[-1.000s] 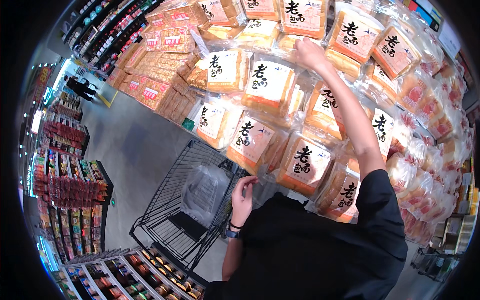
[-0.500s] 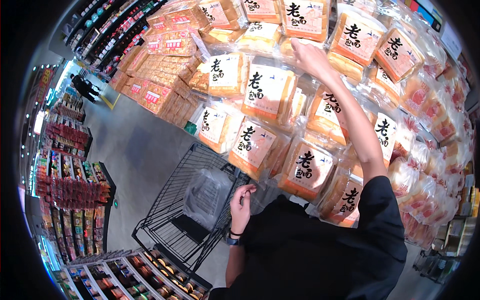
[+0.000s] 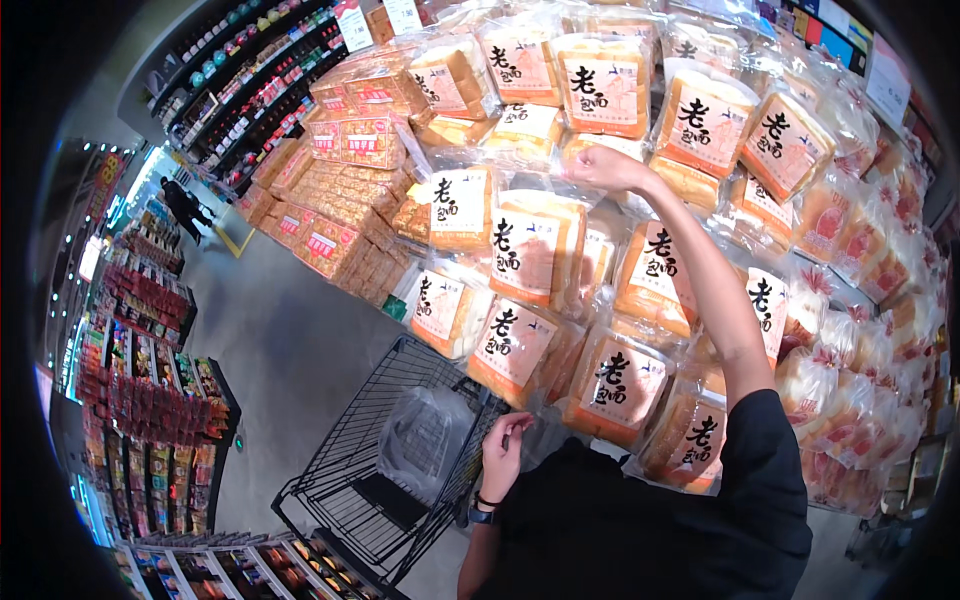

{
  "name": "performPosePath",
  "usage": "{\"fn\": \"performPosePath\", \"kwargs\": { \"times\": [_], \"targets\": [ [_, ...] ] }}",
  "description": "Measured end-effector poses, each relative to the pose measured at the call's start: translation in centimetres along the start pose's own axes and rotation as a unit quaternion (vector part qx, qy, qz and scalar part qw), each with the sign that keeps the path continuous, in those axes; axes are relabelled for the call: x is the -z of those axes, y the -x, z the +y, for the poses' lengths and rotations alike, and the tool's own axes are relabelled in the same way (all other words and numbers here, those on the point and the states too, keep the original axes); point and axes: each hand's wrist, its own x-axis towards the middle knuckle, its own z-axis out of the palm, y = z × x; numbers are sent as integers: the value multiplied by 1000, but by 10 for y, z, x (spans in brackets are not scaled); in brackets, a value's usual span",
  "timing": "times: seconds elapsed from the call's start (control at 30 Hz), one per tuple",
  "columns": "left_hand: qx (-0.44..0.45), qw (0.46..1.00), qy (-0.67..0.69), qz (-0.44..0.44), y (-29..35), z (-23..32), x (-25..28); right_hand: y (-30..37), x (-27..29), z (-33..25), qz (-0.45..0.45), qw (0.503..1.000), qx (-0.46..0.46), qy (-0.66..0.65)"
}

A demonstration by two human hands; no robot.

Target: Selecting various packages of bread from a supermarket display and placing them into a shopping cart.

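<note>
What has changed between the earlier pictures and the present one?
The view tilted, so most things sit lower in the picture, and two white cards came into sight at the top. The right hand shifted slightly left over the bread packages; whether it grips one, I cannot tell. The left hand stayed beside the shopping cart.

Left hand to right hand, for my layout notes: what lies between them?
In the head view, packaged bread loaves lie between the left hand and the right hand.
</note>
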Motion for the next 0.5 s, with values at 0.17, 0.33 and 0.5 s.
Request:
{"fn": "performPosePath", "kwargs": {
  "times": [0.17, 0.33, 0.5],
  "targets": [
    [-6, 1000, 4, 18, 5, -3, 1, 1, 11, 9, -79, 996, 49, -5],
    [-36, 998, -26, 40, 10, -10, 14, 17, 16, -13, -84, 996, 18, -36],
    [-44, 995, -31, 89, 14, -8, 28, 37, 13, -18, -23, 984, -19, -176]
  ]
}}
